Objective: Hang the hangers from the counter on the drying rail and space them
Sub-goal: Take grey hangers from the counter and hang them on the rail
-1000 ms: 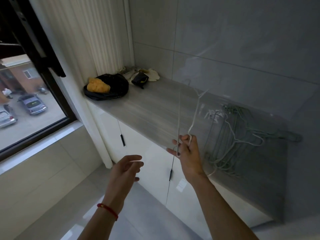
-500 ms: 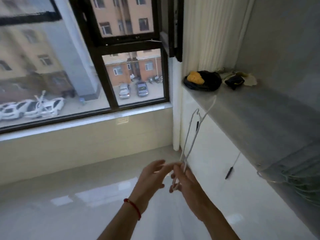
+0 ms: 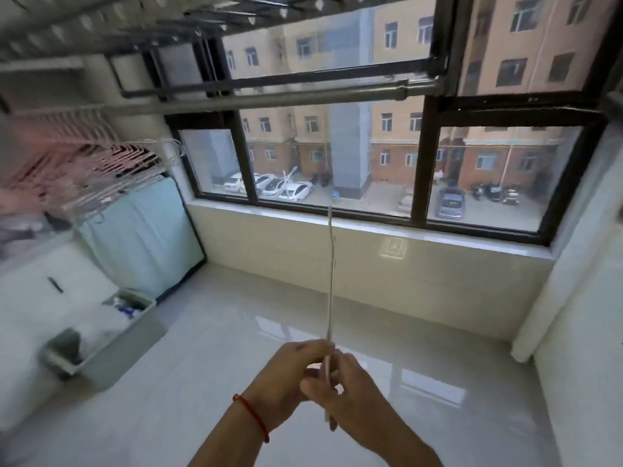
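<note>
A thin white wire hanger [image 3: 331,264] stands edge-on in front of me, rising from my hands toward the window sill. My right hand [image 3: 340,392] grips its lower part, fingers curled round the wire. My left hand [image 3: 290,372], with a red string at the wrist, pinches the same hanger just beside the right. The grey drying rail [image 3: 269,96] runs across the upper view, above and beyond the hands. Several hangers [image 3: 111,163] hang bunched on it at the far left, blurred.
A large black-framed window [image 3: 421,163] fills the wall ahead, its sill [image 3: 371,230] below. At left stand a light-blue covered appliance [image 3: 141,237], a grey bin [image 3: 101,342] and white cabinets [image 3: 37,315]. Glossy tiled floor [image 3: 219,382] lies beneath my hands.
My view swung left from the counter to the window and up to the rail. My left hand joined the right on the hanger, which now stands upright and edge-on.
</note>
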Action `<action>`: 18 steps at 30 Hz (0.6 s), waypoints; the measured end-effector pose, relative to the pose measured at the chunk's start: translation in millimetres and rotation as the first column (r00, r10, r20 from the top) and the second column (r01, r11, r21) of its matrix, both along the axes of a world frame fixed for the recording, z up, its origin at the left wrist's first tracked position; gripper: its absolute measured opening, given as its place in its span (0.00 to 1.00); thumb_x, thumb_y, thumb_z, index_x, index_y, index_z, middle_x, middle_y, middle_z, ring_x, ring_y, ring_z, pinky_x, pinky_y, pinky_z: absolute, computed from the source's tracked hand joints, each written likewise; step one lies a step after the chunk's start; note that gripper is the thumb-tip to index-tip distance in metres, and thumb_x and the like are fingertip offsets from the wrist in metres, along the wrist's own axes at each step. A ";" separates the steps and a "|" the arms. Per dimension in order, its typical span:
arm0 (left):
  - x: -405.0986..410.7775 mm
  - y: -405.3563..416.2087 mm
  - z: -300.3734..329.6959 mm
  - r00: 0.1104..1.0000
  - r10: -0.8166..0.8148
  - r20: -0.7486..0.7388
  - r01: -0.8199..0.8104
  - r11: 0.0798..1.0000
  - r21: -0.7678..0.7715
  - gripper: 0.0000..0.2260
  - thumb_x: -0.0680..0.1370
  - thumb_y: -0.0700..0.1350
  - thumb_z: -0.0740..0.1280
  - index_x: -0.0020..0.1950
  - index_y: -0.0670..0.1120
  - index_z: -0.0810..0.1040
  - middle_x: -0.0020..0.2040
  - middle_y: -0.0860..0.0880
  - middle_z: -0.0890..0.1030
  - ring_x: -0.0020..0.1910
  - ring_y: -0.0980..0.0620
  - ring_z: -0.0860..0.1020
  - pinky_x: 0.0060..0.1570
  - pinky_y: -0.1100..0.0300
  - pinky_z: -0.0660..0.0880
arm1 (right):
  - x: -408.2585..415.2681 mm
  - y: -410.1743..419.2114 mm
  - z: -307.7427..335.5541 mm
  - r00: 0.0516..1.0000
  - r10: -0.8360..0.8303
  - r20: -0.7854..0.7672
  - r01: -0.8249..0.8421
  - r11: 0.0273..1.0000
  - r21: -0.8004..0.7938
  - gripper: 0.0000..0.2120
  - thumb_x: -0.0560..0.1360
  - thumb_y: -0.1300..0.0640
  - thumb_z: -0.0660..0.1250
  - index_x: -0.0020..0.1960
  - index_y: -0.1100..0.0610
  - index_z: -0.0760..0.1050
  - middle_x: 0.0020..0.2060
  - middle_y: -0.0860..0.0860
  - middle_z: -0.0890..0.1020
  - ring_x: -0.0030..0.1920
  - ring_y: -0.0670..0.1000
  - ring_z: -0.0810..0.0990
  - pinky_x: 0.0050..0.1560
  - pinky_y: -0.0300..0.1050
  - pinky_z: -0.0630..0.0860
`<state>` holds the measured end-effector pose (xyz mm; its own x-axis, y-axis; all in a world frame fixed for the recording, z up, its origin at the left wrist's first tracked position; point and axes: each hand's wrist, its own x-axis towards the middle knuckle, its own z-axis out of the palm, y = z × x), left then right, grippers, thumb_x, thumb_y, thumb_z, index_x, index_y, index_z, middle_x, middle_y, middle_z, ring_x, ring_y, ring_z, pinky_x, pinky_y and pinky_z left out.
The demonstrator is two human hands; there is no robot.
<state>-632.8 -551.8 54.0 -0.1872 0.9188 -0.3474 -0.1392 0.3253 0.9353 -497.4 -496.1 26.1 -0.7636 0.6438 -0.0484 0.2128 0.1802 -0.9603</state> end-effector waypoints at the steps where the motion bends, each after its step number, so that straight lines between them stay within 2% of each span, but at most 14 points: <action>1: -19.4 -12.7 1.7 0.999 0.032 0.008 -0.032 0.999 -0.003 0.15 0.80 0.48 0.67 0.49 0.34 0.81 0.46 0.39 0.78 0.47 0.43 0.78 0.51 0.51 0.77 | -20.0 -10.0 1.9 0.999 0.031 0.018 -0.032 0.999 0.036 0.28 0.69 0.30 0.67 0.59 0.48 0.74 0.53 0.51 0.77 0.46 0.44 0.83 0.47 0.46 0.83; 4: -86.9 -50.7 2.7 0.993 0.114 0.007 -0.114 0.993 -0.017 0.18 0.79 0.47 0.68 0.52 0.30 0.80 0.47 0.39 0.81 0.48 0.43 0.80 0.56 0.47 0.79 | -84.5 -38.0 2.9 0.988 0.111 0.106 -0.127 0.979 0.160 0.35 0.62 0.18 0.61 0.58 0.41 0.71 0.55 0.39 0.78 0.55 0.40 0.80 0.57 0.44 0.80; 5: -112.8 -63.5 3.1 0.988 0.152 0.018 -0.152 0.988 -0.028 0.19 0.79 0.47 0.67 0.55 0.29 0.79 0.48 0.37 0.82 0.49 0.41 0.82 0.57 0.44 0.80 | -106.7 -46.7 3.5 0.986 0.110 0.126 -0.132 0.974 0.183 0.35 0.60 0.17 0.59 0.55 0.41 0.71 0.54 0.38 0.79 0.55 0.40 0.80 0.57 0.43 0.79; 7: -165.3 -90.2 4.6 0.972 0.234 0.027 -0.232 0.970 -0.074 0.21 0.80 0.48 0.67 0.58 0.29 0.79 0.52 0.34 0.84 0.50 0.38 0.84 0.55 0.43 0.82 | -148.3 -63.8 7.3 0.992 0.091 0.090 -0.107 0.976 0.190 0.33 0.64 0.17 0.55 0.47 0.46 0.70 0.48 0.42 0.81 0.49 0.40 0.80 0.54 0.43 0.78; 9: -215.5 -115.3 7.3 0.954 0.298 0.047 -0.291 0.950 -0.114 0.21 0.81 0.48 0.66 0.59 0.29 0.79 0.53 0.34 0.84 0.48 0.37 0.84 0.52 0.44 0.82 | -188.8 -78.1 11.5 0.998 0.064 0.004 -0.064 0.983 0.170 0.34 0.68 0.19 0.50 0.45 0.50 0.69 0.43 0.48 0.78 0.43 0.42 0.76 0.49 0.43 0.74; 11: -259.7 -132.9 14.6 0.933 0.354 0.071 -0.344 0.931 -0.118 0.18 0.80 0.46 0.66 0.58 0.30 0.80 0.51 0.34 0.84 0.43 0.38 0.82 0.49 0.45 0.82 | -227.2 -86.6 16.6 0.999 0.024 -0.036 -0.019 0.991 0.135 0.36 0.68 0.21 0.48 0.47 0.52 0.70 0.45 0.52 0.77 0.44 0.49 0.76 0.46 0.44 0.72; 13: -297.4 -144.0 26.2 0.919 0.385 0.080 -0.378 0.921 -0.095 0.17 0.80 0.45 0.65 0.59 0.32 0.79 0.49 0.34 0.83 0.39 0.40 0.81 0.47 0.46 0.81 | -259.9 -91.1 22.2 0.997 0.006 -0.071 0.001 0.995 0.096 0.34 0.71 0.23 0.50 0.49 0.53 0.72 0.45 0.51 0.78 0.46 0.50 0.78 0.43 0.43 0.74; 15: -332.6 -149.7 39.6 0.920 0.379 0.105 -0.374 0.925 -0.063 0.19 0.77 0.47 0.68 0.59 0.33 0.80 0.49 0.35 0.83 0.36 0.43 0.79 0.43 0.48 0.80 | -289.5 -93.6 27.7 0.993 -0.007 -0.116 0.013 0.998 0.056 0.28 0.75 0.29 0.51 0.49 0.52 0.75 0.44 0.47 0.80 0.46 0.49 0.80 0.40 0.43 0.77; 18: -371.3 -142.8 61.8 0.916 0.363 0.170 -0.369 0.929 0.005 0.22 0.70 0.49 0.72 0.57 0.34 0.82 0.49 0.34 0.83 0.34 0.45 0.78 0.39 0.51 0.78 | -320.0 -87.4 33.9 0.982 -0.040 -0.185 0.046 0.999 0.030 0.18 0.79 0.40 0.55 0.48 0.50 0.78 0.44 0.43 0.82 0.46 0.47 0.81 0.41 0.45 0.79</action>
<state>-1004.1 -694.6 115.8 -0.4563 0.8094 -0.3698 -0.3937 0.1891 0.8996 -817.5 -583.5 60.1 -0.7293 0.6749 0.1127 0.0412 0.2077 -0.9773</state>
